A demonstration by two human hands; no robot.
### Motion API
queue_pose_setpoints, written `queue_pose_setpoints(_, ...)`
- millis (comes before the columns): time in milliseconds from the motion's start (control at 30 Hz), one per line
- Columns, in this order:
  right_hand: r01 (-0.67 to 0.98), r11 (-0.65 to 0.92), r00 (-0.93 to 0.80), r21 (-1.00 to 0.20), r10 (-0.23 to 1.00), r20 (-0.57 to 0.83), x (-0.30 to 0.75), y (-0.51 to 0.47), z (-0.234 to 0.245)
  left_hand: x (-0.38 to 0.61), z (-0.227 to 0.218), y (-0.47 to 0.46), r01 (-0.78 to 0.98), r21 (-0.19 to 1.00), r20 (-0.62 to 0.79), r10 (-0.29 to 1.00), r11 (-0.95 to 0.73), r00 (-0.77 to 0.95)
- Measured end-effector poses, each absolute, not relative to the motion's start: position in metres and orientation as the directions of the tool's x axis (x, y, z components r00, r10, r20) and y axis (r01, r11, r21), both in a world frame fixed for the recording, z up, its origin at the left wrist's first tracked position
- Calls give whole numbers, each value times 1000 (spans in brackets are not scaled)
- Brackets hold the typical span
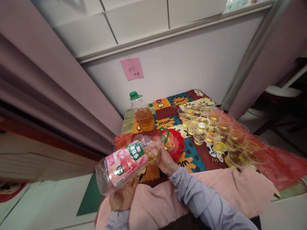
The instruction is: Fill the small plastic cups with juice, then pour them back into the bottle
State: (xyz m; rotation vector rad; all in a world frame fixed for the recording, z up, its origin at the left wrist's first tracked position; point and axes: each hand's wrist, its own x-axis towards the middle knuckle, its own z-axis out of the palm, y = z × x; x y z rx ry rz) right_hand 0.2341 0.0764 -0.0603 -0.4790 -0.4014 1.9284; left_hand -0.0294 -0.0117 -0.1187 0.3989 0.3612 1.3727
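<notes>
A large clear plastic bottle (127, 158) with a pink and green label lies tipped on its side in the air, neck to the right and slightly up in the picture. Amber liquid has gathered near its shoulder, and a green ring handle (164, 134) circles the neck. My right hand (166, 161) is closed round the bottle near the neck. Beneath the base, my left hand (123, 195) bears the bottle, its fingers partly hidden behind it. The mouth is over a clear plastic cup (169, 140) standing in a red scalloped dish (180, 145).
Behind stands a second bottle (144, 118) of amber liquid with a green cap. Rows of cups (202, 123) holding yellow liquid fill the table's right side. A red plastic bag (285, 166) lies at the right edge, pink cloth (158, 203) along the front. A wall (182, 67) rises behind.
</notes>
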Motion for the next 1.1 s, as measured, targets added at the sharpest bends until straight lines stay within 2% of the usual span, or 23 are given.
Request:
queue_pose_setpoints(233,-794,-385,-355,-470,922,-156,235,76,-59,-31,-123,-12,-844,519,-32,990,132,135)
queue_pose_setpoints(700,-796,-383,-351,-469,923,-158,235,76,-57,-37,-130,-13,-846,513,-44,989,145,143)
queue_pose_setpoints(867,-803,-374,-322,-464,927,-190,233,73,-51,-23,-112,-13,-825,558,-7,995,90,103)
queue_pose_setpoints(933,-818,-340,-280,-463,940,-195,233,70,-47,-11,-97,-11,-789,615,-16,1000,-6,-20)
queue_pose_setpoints(1000,-829,-283,-218,-483,958,-188,233,68,-40,-3,-83,-10,-669,736,-18,986,-100,-168)
queue_pose_setpoints(1067,-816,-229,-166,-530,972,-165,237,66,-31,-2,-74,-8,-439,886,-31,925,-150,-379)
queue_pose_setpoints(1100,-802,-199,-141,-563,979,-145,239,66,-27,-5,-72,-9,-246,958,-2,860,-144,-510)
